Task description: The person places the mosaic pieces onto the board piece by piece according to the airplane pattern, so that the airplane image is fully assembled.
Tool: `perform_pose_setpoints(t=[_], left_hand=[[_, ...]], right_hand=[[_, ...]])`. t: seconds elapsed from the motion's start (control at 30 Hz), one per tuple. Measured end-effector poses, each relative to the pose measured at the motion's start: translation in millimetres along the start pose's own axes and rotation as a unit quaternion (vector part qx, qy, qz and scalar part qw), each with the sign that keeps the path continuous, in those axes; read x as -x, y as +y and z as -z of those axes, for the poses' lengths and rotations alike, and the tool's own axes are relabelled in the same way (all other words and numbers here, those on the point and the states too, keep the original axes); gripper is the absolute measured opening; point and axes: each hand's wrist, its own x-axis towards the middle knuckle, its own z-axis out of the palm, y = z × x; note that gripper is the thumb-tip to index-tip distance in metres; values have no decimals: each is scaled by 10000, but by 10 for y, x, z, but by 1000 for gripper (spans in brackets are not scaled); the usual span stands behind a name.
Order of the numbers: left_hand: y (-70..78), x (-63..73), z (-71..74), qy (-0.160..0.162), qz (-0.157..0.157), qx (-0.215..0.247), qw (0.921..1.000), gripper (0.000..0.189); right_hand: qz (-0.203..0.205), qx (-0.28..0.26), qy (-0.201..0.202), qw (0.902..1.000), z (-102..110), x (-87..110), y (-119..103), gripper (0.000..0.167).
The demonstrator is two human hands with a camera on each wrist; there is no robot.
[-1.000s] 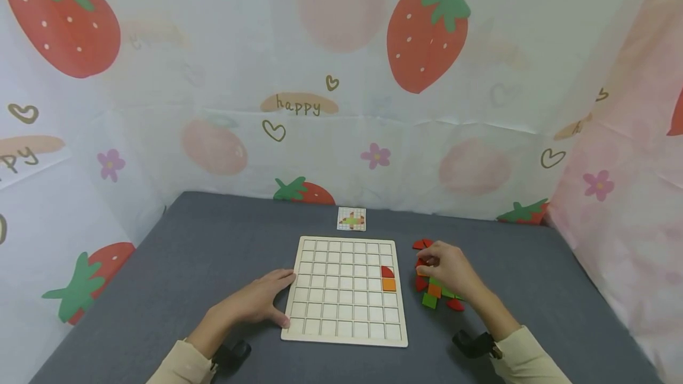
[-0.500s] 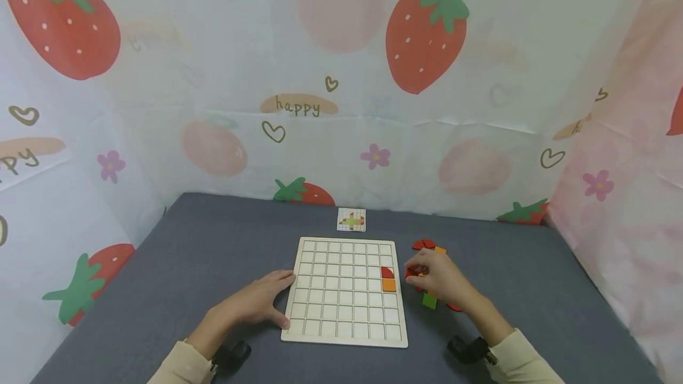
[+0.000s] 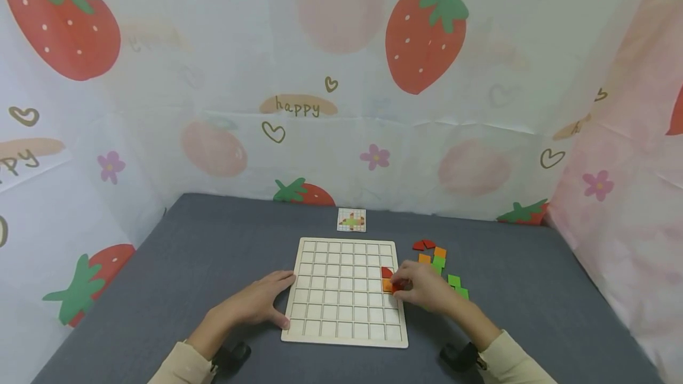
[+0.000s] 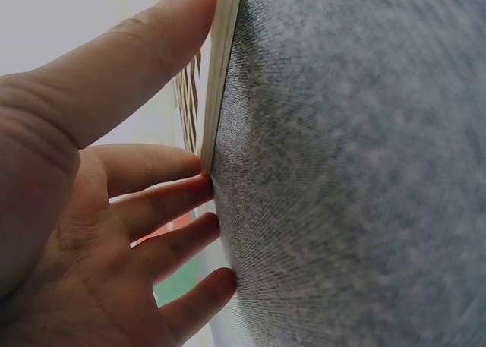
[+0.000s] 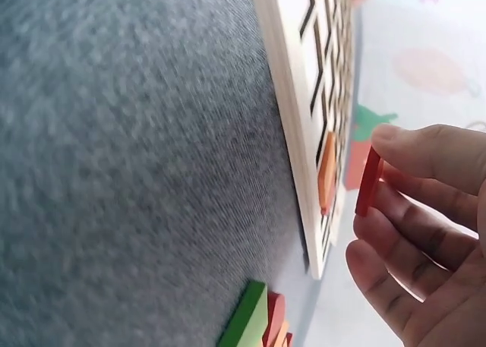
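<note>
A pale wooden grid board (image 3: pixel 341 344) lies on the grey cloth. My left hand (image 3: pixel 251 304) rests at its left edge, fingers extended, thumb near the lower corner. In the left wrist view the thumb (image 4: pixel 152 47) and index fingertip touch the board's edge. Above the board's right side, my right hand (image 3: pixel 424 286) pinches a thin red tile (image 5: pixel 370 184) between thumb and fingers. Close by, an orange square tile (image 3: pixel 386 285) sits in the grid, with a red quarter-round tile (image 3: pixel 386 272) in the cell behind it.
Right of the board lie loose tiles: red ones (image 3: pixel 418 246), an orange square (image 3: pixel 440 252) and green ones (image 3: pixel 454 281); my right hand hides part of this group. A small picture card (image 3: pixel 351 220) lies behind the board. Strawberry-print curtains (image 3: pixel 341 159) stand round the table.
My right hand has moved left from the loose tiles to over the board's right edge, carrying the red tile. The left hand has stayed at the board's left edge.
</note>
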Motion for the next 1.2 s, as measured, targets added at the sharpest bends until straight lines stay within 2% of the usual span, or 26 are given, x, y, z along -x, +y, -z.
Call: perform_pose_setpoints(t=[0.37, 0.87, 1.2], left_hand=[[6, 10, 6, -7, -60, 10, 10000, 97], [-10, -3, -11, -15, 32, 0, 10000, 96], [-13, -4, -13, -8, 42, -38, 10000, 97]], right_hand=[[487, 486, -613, 9957, -103, -38, -45, 17], [540, 686, -461, 9951, -168, -59, -61, 15], [499, 585, -413, 9962, -178, -65, -50, 12]])
